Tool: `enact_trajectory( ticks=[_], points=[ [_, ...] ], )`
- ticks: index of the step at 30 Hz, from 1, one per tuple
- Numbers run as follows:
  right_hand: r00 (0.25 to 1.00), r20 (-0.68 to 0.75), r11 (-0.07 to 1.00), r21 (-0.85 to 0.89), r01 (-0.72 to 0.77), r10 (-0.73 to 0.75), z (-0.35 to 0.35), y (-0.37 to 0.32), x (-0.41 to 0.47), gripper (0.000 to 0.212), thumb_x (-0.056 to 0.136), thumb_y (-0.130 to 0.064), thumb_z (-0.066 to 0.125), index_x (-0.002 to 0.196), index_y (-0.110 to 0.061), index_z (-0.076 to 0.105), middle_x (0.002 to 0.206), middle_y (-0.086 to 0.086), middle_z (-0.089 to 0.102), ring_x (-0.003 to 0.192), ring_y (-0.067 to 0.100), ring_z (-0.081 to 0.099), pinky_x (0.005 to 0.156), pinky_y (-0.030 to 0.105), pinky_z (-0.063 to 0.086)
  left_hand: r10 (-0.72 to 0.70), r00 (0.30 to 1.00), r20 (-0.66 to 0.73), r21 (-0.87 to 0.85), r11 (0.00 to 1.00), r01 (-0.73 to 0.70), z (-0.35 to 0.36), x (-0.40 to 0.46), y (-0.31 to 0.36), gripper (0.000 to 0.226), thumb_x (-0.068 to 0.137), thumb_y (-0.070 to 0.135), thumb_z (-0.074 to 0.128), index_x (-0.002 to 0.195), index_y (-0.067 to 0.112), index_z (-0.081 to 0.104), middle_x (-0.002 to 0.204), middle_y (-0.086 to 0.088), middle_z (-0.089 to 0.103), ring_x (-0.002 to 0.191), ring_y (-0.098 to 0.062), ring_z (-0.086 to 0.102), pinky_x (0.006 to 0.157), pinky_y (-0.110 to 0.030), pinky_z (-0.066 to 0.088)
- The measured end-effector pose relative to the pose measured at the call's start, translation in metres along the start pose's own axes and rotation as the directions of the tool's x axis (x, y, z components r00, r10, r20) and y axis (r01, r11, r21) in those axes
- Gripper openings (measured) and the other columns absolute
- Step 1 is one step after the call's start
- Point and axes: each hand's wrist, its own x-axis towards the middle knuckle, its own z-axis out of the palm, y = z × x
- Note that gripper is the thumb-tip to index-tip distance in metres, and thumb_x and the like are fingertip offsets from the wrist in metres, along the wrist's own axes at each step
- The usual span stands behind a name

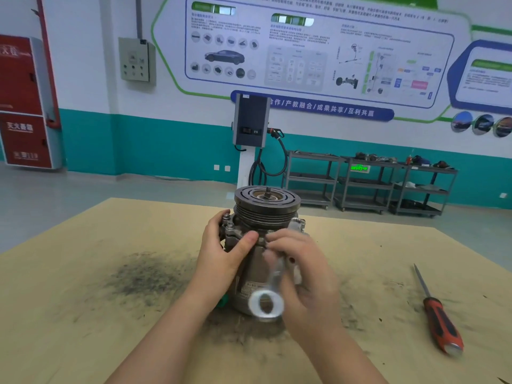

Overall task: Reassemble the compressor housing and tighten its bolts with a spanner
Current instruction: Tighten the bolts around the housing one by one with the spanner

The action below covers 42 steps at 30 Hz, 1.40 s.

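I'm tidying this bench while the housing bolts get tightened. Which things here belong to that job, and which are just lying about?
In the job:
- compressor, upright on the table
- spanner, blurred, held by the right hand
- left hand, gripping the compressor

Lying about:
- screwdriver, red and black handle, at the right
- dark grit on the table

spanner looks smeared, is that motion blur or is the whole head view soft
Head view: only the spanner and the right hand gripping it are smeared, so motion blur; the compressor, left hand and screwdriver stay sharp; wide-angle bending shows at the edges.
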Motion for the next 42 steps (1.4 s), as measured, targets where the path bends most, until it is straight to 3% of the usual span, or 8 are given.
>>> enact_trajectory(
  ticks=[5, 10, 15, 25, 28, 35, 39, 42],
  points=[
    [0.871, -0.352, 0.884, 0.433, -0.174, 0.344, -0.014, -0.004, 0.017, 0.023, 0.099, -0.016, 0.039, 0.091, -0.023, 0.060, 0.090, 0.009, 0.065, 0.067, 0.025, 0.061, 0.068, 0.031, 0.051, -0.024, 1.000, -0.005, 0.067, 0.997, 0.024, 0.000, -0.004, 0.007, 0.091, 0.061, 0.074, 0.069, 0.138, 0.034, 0.040, 0.138, 0.007, 0.052, 0.125, -0.010, 0.053, 0.107, -0.038, 0.046],
    [0.757, -0.326, 0.704, 0.668, -0.240, 0.567, -0.023, 0.000, 0.023, 0.014, 0.090, -0.007, 0.037, 0.083, -0.006, 0.050, 0.072, 0.009, 0.063, 0.056, 0.022, 0.055, 0.059, 0.027, 0.047, 0.198, 0.958, -0.209, 0.165, 0.972, -0.165, 0.015, -0.019, 0.021, 0.054, 0.073, 0.061, 0.073, 0.116, 0.057, 0.041, 0.142, 0.018, 0.027, 0.125, 0.025, 0.028, 0.095, 0.004, 0.025],
    [0.709, -0.287, 0.614, 0.746, -0.256, 0.644, -0.029, 0.006, 0.027, 0.019, 0.094, 0.002, 0.033, 0.083, -0.004, 0.047, 0.065, 0.009, 0.063, 0.050, 0.021, 0.054, 0.053, 0.025, 0.046, 0.259, 0.946, -0.198, 0.158, 0.960, -0.229, 0.035, -0.033, 0.035, 0.018, 0.071, 0.051, 0.074, 0.083, 0.040, 0.065, 0.145, 0.032, 0.025, 0.118, 0.037, 0.020, 0.086, 0.011, 0.024],
    [0.606, -0.049, 0.343, 0.859, -0.381, 0.794, -0.042, 0.022, 0.037, 0.028, 0.093, 0.001, 0.027, 0.078, -0.005, 0.050, 0.064, 0.011, 0.061, 0.047, 0.020, 0.051, 0.047, 0.023, 0.044, 0.143, 0.975, -0.168, 0.067, 0.989, -0.133, 0.040, -0.037, 0.038, 0.014, 0.087, 0.020, 0.075, 0.081, 0.033, 0.074, 0.139, 0.041, 0.026, 0.126, 0.027, 0.029, 0.090, 0.006, 0.032],
    [0.579, -0.026, 0.305, 0.869, -0.390, 0.815, -0.044, 0.026, 0.038, 0.028, 0.093, 0.000, 0.029, 0.077, -0.006, 0.051, 0.064, 0.012, 0.062, 0.046, 0.020, 0.052, 0.048, 0.022, 0.045, 0.156, 0.976, -0.149, 0.089, 0.986, -0.143, 0.040, -0.038, 0.039, 0.012, 0.090, 0.021, 0.071, 0.086, 0.031, 0.073, 0.146, 0.029, 0.030, 0.141, 0.005, 0.029, 0.111, -0.020, 0.037],
    [0.584, -0.301, 0.550, 0.775, -0.311, 0.754, -0.025, 0.012, 0.025, 0.023, 0.090, 0.002, 0.031, 0.079, -0.008, 0.048, 0.061, 0.009, 0.062, 0.043, 0.020, 0.049, 0.046, 0.022, 0.042, 0.187, 0.969, -0.164, 0.118, 0.979, -0.169, 0.036, -0.036, 0.042, 0.006, 0.079, 0.034, 0.076, 0.081, 0.034, 0.071, 0.133, 0.041, 0.038, 0.138, -0.002, 0.035, 0.112, -0.030, 0.037],
    [0.750, -0.444, 0.836, 0.482, -0.262, 0.491, -0.005, -0.002, 0.008, 0.014, 0.087, -0.010, 0.042, 0.079, -0.011, 0.054, 0.072, 0.005, 0.064, 0.048, 0.020, 0.047, 0.050, 0.024, 0.041, 0.206, 0.964, -0.166, 0.143, 0.973, -0.183, 0.035, -0.033, 0.037, 0.010, 0.083, 0.031, 0.075, 0.084, 0.039, 0.070, 0.126, 0.054, 0.033, 0.138, 0.001, 0.033, 0.109, -0.018, 0.032],
    [0.910, -0.298, 0.951, 0.205, -0.233, 0.288, 0.008, -0.007, -0.004, 0.016, 0.091, -0.018, 0.045, 0.086, -0.012, 0.058, 0.084, -0.001, 0.061, 0.070, 0.017, 0.057, 0.065, 0.030, 0.048, 0.208, 0.966, -0.155, 0.130, 0.973, -0.189, 0.034, -0.032, 0.036, 0.009, 0.081, 0.044, 0.073, 0.088, 0.041, 0.069, 0.133, 0.049, 0.033, 0.141, -0.007, 0.035, 0.116, -0.038, 0.034]
  ],
)
